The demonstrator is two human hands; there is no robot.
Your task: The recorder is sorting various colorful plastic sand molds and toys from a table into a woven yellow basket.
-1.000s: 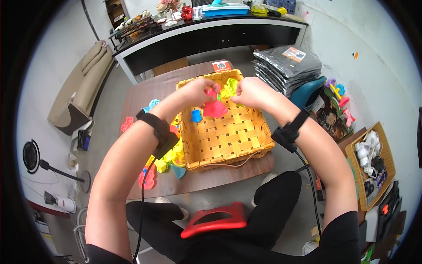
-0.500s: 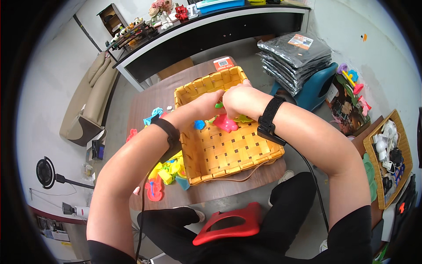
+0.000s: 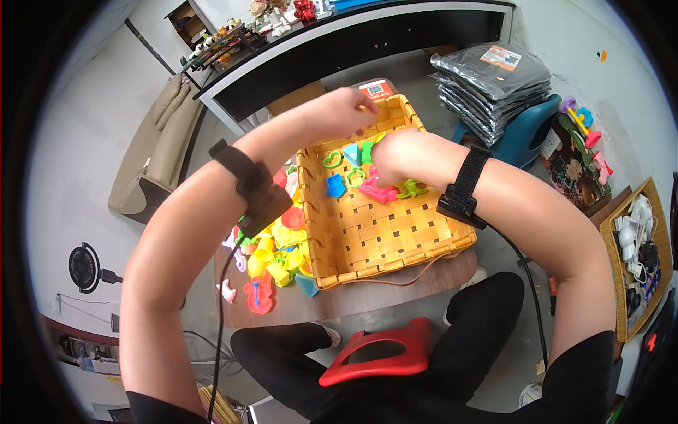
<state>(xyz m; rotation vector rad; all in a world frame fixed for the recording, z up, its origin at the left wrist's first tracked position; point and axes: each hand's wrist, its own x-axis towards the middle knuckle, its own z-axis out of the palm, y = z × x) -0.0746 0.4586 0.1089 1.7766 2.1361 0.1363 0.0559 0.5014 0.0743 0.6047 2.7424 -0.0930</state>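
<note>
A yellow woven basket (image 3: 395, 244) stands on the brown table. My left hand (image 3: 349, 114) hangs over its far left corner, fingers loosely bent and apart with nothing visible in them. Down inside the basket's far part is my right hand (image 3: 397, 157); the back of the hand hides its fingers. Next to it lie a green toy piece (image 3: 366, 151) and a pink toy piece (image 3: 378, 189). A light-blue triangular piece (image 3: 352, 155), a blue toy mould (image 3: 335, 186), two green ring-shaped cutters (image 3: 332, 160) and a yellow-green piece (image 3: 412, 189) lie on the basket's bottom.
Left of the basket, many bright plastic toys (image 3: 275, 258) are heaped on the table (image 3: 328, 304). A red stool (image 3: 417, 353) is between my legs. Wrapped black packages (image 3: 487, 85) sit on a blue chair (image 3: 526, 131). At right is a basket of gadgets (image 3: 628, 247).
My left hand has come up and away from my right hand, toward the far left corner. More toy pieces in the basket now show. The view has shifted slightly.
</note>
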